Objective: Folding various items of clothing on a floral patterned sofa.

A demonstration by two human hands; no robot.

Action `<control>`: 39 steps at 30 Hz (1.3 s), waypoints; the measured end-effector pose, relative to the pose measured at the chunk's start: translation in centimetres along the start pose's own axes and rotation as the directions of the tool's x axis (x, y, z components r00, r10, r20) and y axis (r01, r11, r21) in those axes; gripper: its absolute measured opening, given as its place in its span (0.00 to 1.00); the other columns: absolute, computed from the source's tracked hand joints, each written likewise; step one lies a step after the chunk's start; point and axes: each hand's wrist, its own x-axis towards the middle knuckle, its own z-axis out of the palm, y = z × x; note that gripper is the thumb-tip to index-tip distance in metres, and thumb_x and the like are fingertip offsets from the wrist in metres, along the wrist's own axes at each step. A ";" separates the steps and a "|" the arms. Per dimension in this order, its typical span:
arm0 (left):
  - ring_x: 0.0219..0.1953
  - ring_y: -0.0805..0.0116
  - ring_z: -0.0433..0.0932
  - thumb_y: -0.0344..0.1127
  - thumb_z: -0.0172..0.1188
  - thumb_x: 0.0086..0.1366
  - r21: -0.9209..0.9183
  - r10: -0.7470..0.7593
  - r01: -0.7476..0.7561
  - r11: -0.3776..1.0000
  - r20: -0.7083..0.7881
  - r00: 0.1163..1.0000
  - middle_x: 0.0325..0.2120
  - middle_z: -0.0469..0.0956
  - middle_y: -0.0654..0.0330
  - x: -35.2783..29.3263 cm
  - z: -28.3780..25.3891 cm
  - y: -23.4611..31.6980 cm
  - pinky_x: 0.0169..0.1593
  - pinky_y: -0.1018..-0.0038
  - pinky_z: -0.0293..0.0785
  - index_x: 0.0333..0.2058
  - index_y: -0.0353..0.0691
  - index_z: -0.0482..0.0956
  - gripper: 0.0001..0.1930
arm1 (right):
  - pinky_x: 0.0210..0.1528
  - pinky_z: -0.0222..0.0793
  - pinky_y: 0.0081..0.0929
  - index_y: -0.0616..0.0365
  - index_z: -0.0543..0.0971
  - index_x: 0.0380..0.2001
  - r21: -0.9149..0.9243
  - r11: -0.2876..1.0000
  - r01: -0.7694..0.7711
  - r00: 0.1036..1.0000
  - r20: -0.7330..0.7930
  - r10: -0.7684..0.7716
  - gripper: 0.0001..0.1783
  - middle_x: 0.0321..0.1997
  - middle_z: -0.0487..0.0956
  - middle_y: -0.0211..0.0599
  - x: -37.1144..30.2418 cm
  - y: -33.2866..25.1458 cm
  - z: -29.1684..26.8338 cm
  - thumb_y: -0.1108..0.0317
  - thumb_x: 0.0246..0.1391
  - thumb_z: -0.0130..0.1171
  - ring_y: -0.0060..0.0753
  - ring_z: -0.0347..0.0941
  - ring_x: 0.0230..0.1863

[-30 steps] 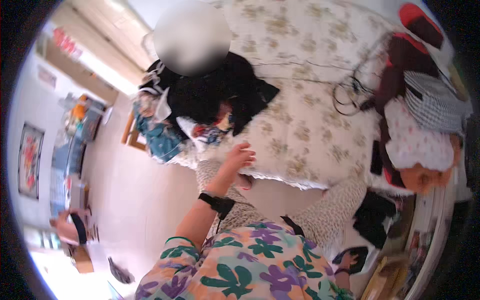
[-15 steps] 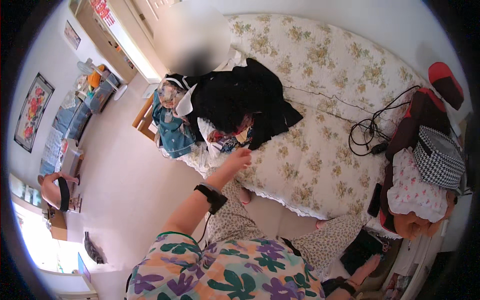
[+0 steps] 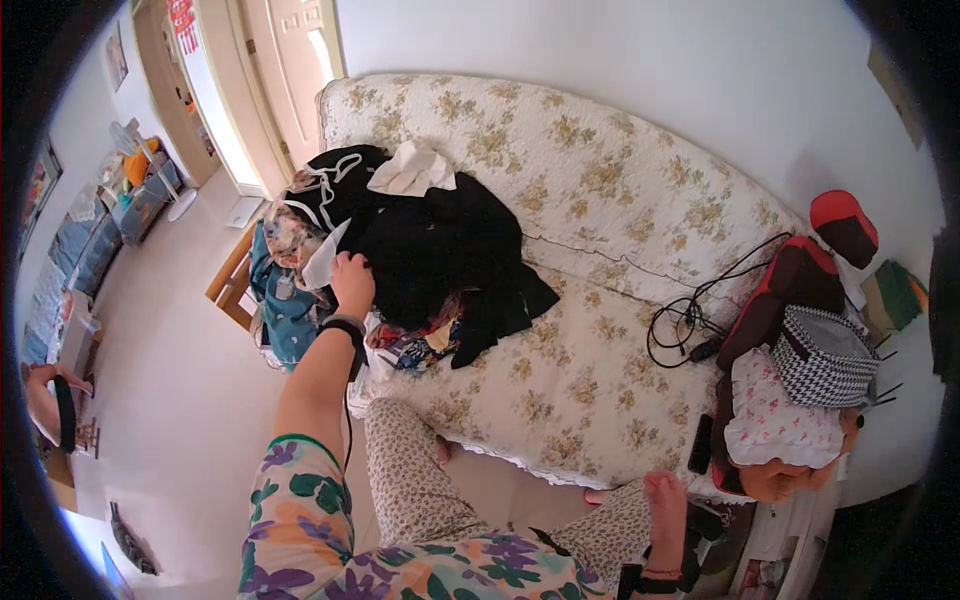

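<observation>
My left hand (image 3: 352, 285) reaches onto a heap of clothes at the left end of the sofa. Its fingers are bent and closed at the edge of a black garment (image 3: 430, 240), beside a white cloth piece (image 3: 325, 260). Blue-green clothing (image 3: 280, 315) and a pale patterned cloth (image 3: 290, 238) lie to the left of that hand. Multicoloured fabric (image 3: 430, 348) shows under the black garment's near edge. My right hand (image 3: 665, 500) is raised over my right knee, its fingers curled in loosely, with nothing visible in them.
A floral quilted cover lies over the sofa (image 3: 590, 370). At its right end are a black cable (image 3: 685, 325), a houndstooth bag (image 3: 825, 355), a floral ruffled cushion (image 3: 780, 410), a dark phone-like object (image 3: 701, 444) and a red-and-black cap (image 3: 845, 225). A wooden frame (image 3: 232, 285) stands at the left.
My left hand has moved left and farther away, from the heap's front edge onto the black garment. My right hand has risen from low at the right. The view has shifted, uncovering the heap's far side.
</observation>
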 end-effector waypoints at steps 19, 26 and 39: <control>0.35 0.83 0.69 0.29 0.51 0.63 -0.915 0.583 0.378 0.142 0.386 0.715 0.31 0.73 0.68 -9.4 -17.3 24.8 0.39 0.84 0.67 0.38 0.34 0.72 0.07 | 0.54 0.61 0.30 0.57 0.52 0.62 -0.234 0.813 0.533 0.771 0.531 -0.353 0.36 0.63 0.58 0.48 2.7 -6.9 18.8 0.58 0.57 0.54 0.35 0.62 0.55; 0.34 0.80 0.73 0.30 0.51 0.63 -0.763 0.674 0.646 0.033 0.494 0.550 0.32 0.75 0.67 -11.5 -19.6 27.4 0.39 0.82 0.70 0.41 0.37 0.73 0.09 | 0.53 0.63 0.27 0.52 0.51 0.64 -0.072 0.993 0.096 0.789 0.613 -0.032 0.30 0.61 0.63 0.38 1.9 -8.1 17.7 0.67 0.60 0.46 0.30 0.66 0.54; 0.34 0.81 0.71 0.29 0.54 0.61 -0.901 0.542 0.432 0.042 0.384 0.748 0.32 0.75 0.68 -9.1 -21.7 26.2 0.39 0.83 0.69 0.43 0.35 0.73 0.11 | 0.53 0.66 0.34 0.56 0.72 0.45 0.339 0.922 0.187 0.838 0.434 -0.330 0.13 0.50 0.74 0.35 3.8 -10.4 12.3 0.68 0.56 0.51 0.33 0.70 0.51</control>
